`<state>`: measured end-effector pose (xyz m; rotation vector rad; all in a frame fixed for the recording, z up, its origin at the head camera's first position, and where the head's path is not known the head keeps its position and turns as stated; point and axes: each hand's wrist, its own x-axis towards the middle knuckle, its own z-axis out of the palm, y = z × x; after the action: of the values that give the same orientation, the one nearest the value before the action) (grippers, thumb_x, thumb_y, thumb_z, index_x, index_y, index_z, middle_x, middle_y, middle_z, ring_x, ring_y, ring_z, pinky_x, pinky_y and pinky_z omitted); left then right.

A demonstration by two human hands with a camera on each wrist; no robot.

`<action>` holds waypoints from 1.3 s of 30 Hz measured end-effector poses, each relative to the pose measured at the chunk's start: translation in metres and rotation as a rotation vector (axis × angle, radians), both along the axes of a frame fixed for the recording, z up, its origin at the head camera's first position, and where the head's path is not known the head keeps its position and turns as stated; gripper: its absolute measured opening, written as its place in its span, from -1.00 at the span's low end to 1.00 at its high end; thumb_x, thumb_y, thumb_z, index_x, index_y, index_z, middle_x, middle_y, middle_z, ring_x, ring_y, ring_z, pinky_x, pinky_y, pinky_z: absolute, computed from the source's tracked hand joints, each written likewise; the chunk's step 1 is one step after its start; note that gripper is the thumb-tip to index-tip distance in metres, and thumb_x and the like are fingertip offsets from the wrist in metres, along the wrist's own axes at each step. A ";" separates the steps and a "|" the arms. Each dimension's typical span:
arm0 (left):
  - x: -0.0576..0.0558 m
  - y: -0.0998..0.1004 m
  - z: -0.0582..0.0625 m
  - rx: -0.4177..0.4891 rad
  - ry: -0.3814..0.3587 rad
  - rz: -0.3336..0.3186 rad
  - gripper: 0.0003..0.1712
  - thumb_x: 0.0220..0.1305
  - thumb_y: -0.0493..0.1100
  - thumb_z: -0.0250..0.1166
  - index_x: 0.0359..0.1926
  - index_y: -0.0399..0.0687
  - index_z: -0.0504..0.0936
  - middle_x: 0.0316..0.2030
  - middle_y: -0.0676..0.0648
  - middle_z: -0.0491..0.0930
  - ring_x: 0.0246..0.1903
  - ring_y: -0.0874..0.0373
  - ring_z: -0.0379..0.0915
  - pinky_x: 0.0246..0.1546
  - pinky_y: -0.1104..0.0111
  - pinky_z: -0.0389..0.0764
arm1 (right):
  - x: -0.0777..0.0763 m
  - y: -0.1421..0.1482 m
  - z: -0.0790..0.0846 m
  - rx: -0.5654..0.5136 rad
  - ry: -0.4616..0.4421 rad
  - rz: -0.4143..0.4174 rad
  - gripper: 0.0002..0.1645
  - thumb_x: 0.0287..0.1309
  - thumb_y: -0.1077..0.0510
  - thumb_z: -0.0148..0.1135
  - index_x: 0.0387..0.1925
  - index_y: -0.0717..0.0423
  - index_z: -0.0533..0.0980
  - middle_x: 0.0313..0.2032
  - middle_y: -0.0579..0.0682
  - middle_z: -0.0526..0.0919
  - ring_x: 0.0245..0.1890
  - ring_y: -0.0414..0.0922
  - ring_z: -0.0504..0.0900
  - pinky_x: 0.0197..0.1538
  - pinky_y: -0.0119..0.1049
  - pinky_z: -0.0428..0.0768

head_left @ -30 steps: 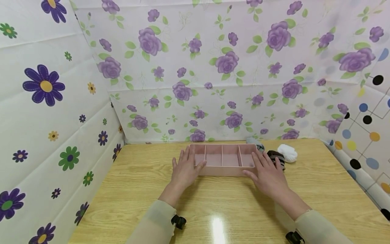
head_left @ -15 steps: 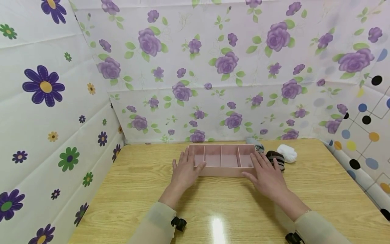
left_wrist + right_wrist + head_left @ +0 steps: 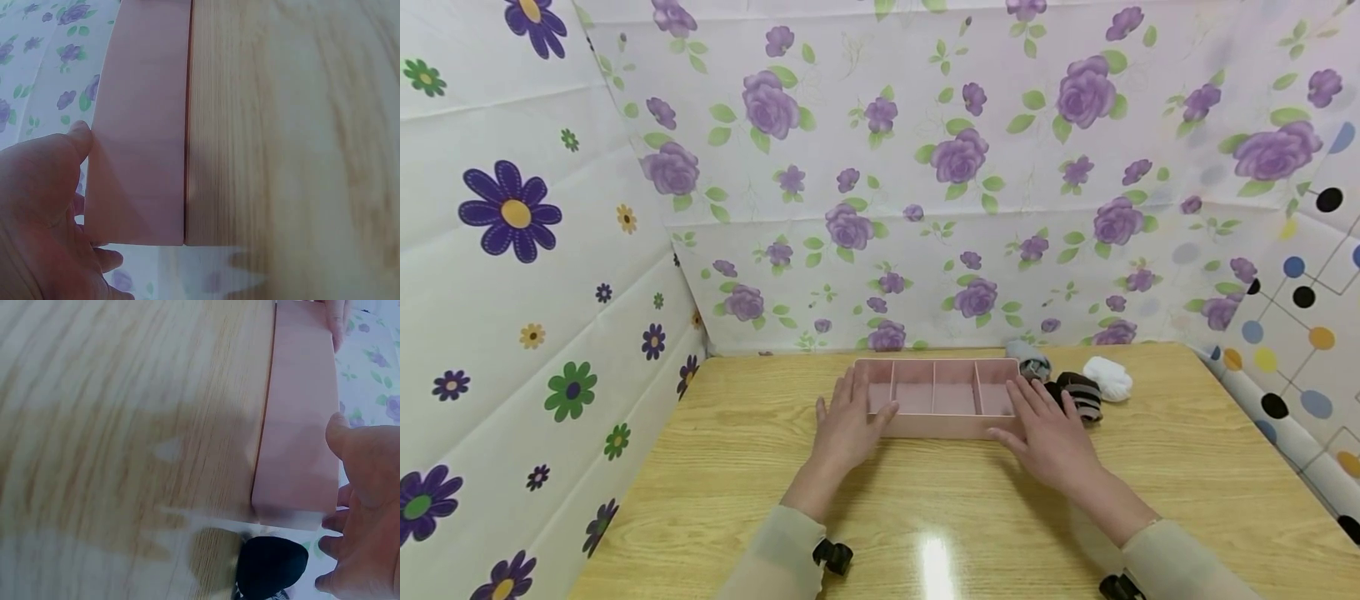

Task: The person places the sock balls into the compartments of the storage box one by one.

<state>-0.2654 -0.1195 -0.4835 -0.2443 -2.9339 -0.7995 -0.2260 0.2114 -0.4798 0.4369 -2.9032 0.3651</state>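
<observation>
A long pink box [image 3: 940, 427] with several compartments sits lengthwise on the wooden table, and no contents show inside. My left hand [image 3: 844, 427] rests at its left end with straight fingers along that end. In the left wrist view, the thumb tip meets the upper edge of the pink front wall [image 3: 140, 125]. My right hand [image 3: 1048, 433] lies the same way at the right end, its thumb at the front rim. The right wrist view shows the fingers of my right hand [image 3: 369, 500] beside the box's end wall.
Rolled, sock-like bundles lie right of the box: a grey one [image 3: 1028, 358] behind, a dark striped one [image 3: 1081, 396] near my right fingers, and a white one [image 3: 1107, 377]. Flowered sheeting [image 3: 850, 275] stands behind the wooden table [image 3: 737, 433].
Both hands and the pink box have shifted a little left and slightly towards me. The gap between the box and the dark striped bundle has widened; the bundles stay put.
</observation>
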 end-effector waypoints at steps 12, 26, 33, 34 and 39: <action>0.005 -0.014 -0.002 0.008 0.005 0.018 0.14 0.64 0.35 0.19 0.82 -0.11 -0.16 0.77 -0.24 -0.18 0.74 -0.24 -0.26 0.61 -0.43 -0.26 | 0.003 -0.007 -0.002 -0.025 -0.009 0.046 0.06 0.58 -0.30 0.26 0.72 0.27 0.16 0.70 0.28 0.16 0.70 0.30 0.08 0.64 0.46 -0.05; 0.005 -0.026 -0.004 0.043 -0.014 0.034 0.21 0.58 0.41 0.24 0.81 -0.14 -0.16 0.78 -0.26 -0.20 0.75 -0.22 -0.29 0.63 -0.38 -0.29 | 0.004 -0.008 0.002 -0.054 -0.020 0.066 0.04 0.60 -0.30 0.23 0.74 0.22 0.13 0.69 0.25 0.18 0.70 0.32 0.07 0.64 0.46 -0.07; 0.003 -0.032 -0.006 0.070 -0.019 0.029 0.28 0.52 0.41 0.32 0.82 -0.13 -0.17 0.77 -0.28 -0.19 0.75 -0.22 -0.27 0.64 -0.37 -0.26 | 0.000 0.000 0.009 -0.055 -0.005 0.053 -0.01 0.65 -0.23 0.20 0.75 0.23 0.12 0.70 0.25 0.16 0.69 0.33 0.06 0.63 0.48 -0.10; 0.003 -0.033 -0.006 0.078 -0.020 0.024 0.29 0.52 0.41 0.33 0.82 -0.11 -0.19 0.77 -0.28 -0.19 0.75 -0.22 -0.28 0.64 -0.37 -0.26 | -0.002 0.002 0.010 -0.057 -0.004 0.049 -0.02 0.66 -0.23 0.20 0.75 0.23 0.12 0.70 0.25 0.16 0.70 0.32 0.06 0.63 0.48 -0.11; 0.002 -0.034 -0.009 0.112 -0.021 0.007 0.31 0.51 0.43 0.32 0.83 -0.05 -0.24 0.77 -0.24 -0.15 0.74 -0.23 -0.25 0.64 -0.36 -0.25 | -0.012 0.012 0.016 -0.062 -0.002 0.030 -0.03 0.67 -0.24 0.18 0.74 0.25 0.14 0.69 0.28 0.18 0.69 0.33 0.06 0.64 0.47 -0.10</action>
<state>-0.2637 -0.1535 -0.4927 -0.2178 -2.8954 -0.9673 -0.2375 0.2231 -0.4642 0.4715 -2.8809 0.4590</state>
